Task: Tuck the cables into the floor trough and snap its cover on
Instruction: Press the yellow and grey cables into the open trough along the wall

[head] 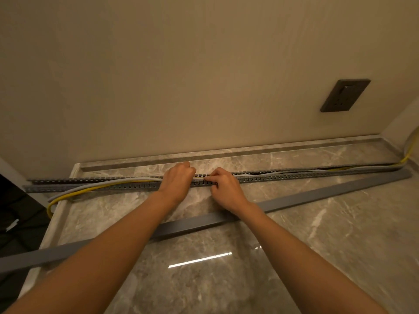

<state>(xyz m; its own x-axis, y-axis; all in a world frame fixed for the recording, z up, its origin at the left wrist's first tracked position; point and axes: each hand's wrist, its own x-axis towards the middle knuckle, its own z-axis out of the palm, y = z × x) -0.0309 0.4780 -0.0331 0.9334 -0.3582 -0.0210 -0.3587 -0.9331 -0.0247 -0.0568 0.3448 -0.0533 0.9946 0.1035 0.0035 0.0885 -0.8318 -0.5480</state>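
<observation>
Cables [136, 180] apparently pinched by left hand [178, 180], right hand [224, 189].

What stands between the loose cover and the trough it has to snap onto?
Both forearms cross over the cover, with the left hand and right hand at the trough. At the trough's left end the yellow cable and grey cable spill over its near wall onto the floor.

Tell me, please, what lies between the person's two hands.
Head view: a short stretch of slotted trough with cables in it, between left hand and right hand.
</observation>
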